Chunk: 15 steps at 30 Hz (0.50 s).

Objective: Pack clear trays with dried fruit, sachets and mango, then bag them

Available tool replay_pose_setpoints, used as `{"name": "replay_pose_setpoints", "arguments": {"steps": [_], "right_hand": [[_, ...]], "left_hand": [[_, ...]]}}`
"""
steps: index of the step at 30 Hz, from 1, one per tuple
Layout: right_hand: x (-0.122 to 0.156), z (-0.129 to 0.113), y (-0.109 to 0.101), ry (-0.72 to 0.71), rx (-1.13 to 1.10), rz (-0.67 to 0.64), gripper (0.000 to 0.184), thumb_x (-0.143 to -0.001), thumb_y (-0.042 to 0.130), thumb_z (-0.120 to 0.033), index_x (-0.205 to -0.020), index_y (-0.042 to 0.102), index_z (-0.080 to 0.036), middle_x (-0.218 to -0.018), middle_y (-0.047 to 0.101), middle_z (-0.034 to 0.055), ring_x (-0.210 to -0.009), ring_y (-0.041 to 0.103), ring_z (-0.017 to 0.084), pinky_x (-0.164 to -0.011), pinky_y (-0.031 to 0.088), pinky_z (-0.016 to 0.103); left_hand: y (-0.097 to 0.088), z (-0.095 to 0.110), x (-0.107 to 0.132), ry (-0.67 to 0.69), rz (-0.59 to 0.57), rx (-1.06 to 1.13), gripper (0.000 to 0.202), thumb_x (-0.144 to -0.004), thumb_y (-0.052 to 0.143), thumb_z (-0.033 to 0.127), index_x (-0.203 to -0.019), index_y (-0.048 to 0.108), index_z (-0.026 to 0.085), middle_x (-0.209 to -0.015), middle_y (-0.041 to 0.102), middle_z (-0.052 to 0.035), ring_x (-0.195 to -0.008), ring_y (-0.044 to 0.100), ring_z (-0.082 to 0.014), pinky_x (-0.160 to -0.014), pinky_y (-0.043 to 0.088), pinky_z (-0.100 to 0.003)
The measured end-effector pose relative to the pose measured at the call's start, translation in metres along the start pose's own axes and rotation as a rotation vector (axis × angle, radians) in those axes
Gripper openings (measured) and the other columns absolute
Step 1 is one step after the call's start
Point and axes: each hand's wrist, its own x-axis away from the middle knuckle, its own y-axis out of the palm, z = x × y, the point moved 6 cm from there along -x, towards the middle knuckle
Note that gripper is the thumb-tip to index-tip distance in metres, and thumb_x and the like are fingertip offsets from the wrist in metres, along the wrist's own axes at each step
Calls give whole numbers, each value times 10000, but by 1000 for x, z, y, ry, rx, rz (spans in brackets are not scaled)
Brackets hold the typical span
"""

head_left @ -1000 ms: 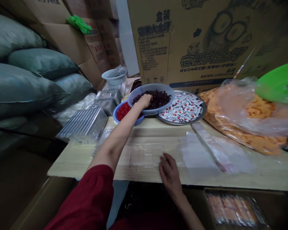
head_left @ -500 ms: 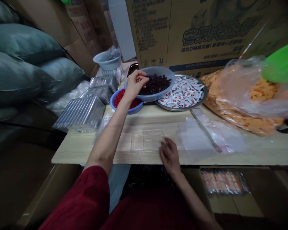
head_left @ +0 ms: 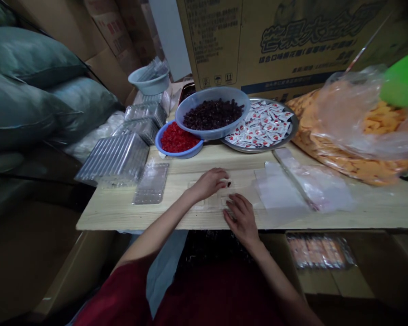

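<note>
My left hand [head_left: 211, 184] is above a clear, shallow plastic tray [head_left: 199, 203] lying on the table. Its fingertips are pinched together, with a small dark piece [head_left: 229, 184] showing at them. My right hand [head_left: 242, 218] rests at the tray's right end, fingers bent against its edge. Much of the tray is hidden under both hands. Behind them, a light-blue bowl [head_left: 212, 133] holds dark, glossy pieces like those at my fingertips. It overlaps a smaller blue bowl [head_left: 185, 155] of red pieces.
Stacked clear trays [head_left: 117, 156] and a single flat tray [head_left: 151, 183] lie on the left. A metal platter [head_left: 294, 124] holds small printed sachets. Clear plastic sleeves [head_left: 282, 190] and a big bag of orange snacks [head_left: 326, 140] are on the right. A carton [head_left: 221, 45] stands behind.
My left hand has come back from the bowl of dark pieces to the tray, bringing a dark piece. My right hand stays at the tray's right end.
</note>
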Motion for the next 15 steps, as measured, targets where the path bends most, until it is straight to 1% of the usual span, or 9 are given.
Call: {"name": "replay_pose_setpoints", "arguments": {"steps": [2, 3, 5, 6, 7, 8, 10, 12, 15], "right_hand": [[1, 1, 1, 1, -6, 5, 293, -923, 668, -211, -1210, 613, -200, -1328, 614, 119, -1337, 486, 307, -1049, 501, 544], [2, 1, 1, -1, -10, 9, 308, -920, 673, -213, -1221, 611, -204, -1332, 610, 119, -1341, 485, 306, -1048, 504, 544], [2, 2, 1, -1, -18, 15, 333, -915, 679, -214, -1240, 607, -207, -1336, 603, 124, -1347, 483, 304, -1045, 511, 540], [2, 2, 1, 0, -22, 16, 338, -912, 680, -210, -1242, 608, -207, -1337, 600, 127, -1349, 483, 302, -1044, 514, 537], [2, 1, 0, 1, -25, 17, 338, -910, 681, -204, -1241, 611, -206, -1335, 598, 129, -1349, 484, 301, -1043, 517, 535], [2, 1, 0, -1, -28, 19, 337, -908, 682, -196, -1238, 613, -206, -1335, 596, 130, -1349, 485, 301, -1043, 518, 534], [2, 1, 0, -9, -35, 26, 340, -904, 681, -179, -1237, 615, -208, -1339, 593, 130, -1350, 486, 302, -1041, 520, 535], [3, 0, 0, -17, -38, 41, 347, -904, 678, -171, -1242, 611, -213, -1340, 591, 130, -1344, 493, 303, -1035, 523, 538], [3, 1, 1, -19, -27, 49, 347, -908, 677, -178, -1245, 607, -219, -1343, 588, 129, -1332, 501, 307, -1023, 527, 546]], "left_hand": [[-34, -6, 10, -68, 125, -10, 146, -938, 592, 253, -1033, 676, 181, -1023, 707, -73, -943, 644, -191, -877, 500, -315], [-56, -14, 16, -123, 227, -21, 147, -945, 580, 270, -1013, 678, 186, -987, 710, -59, -885, 642, -178, -831, 502, -300], [-103, -40, 29, -256, 486, -73, 158, -950, 558, 294, -961, 672, 186, -931, 704, -45, -806, 626, -164, -774, 495, -285], [-124, -55, 35, -322, 611, -124, 154, -944, 554, 290, -936, 666, 183, -921, 700, -47, -810, 624, -170, -785, 494, -291], [-141, -71, 38, -391, 697, -184, 136, -928, 561, 274, -917, 660, 181, -914, 697, -52, -829, 625, -181, -816, 493, -307], [-153, -88, 37, -455, 724, -235, 109, -905, 572, 249, -897, 657, 180, -910, 696, -59, -849, 627, -196, -851, 491, -327], [-162, -122, 25, -561, 634, -258, 52, -850, 617, 212, -858, 654, 178, -910, 698, -74, -877, 631, -223, -900, 480, -365], [-158, -147, 7, -612, 504, -209, 73, -793, 697, 224, -815, 649, 174, -896, 698, -88, -870, 631, -241, -900, 476, -383], [-146, -164, -14, -624, 438, -140, 190, -699, 801, 237, -732, 626, 169, -790, 677, -84, -792, 617, -236, -839, 477, -378]]}}
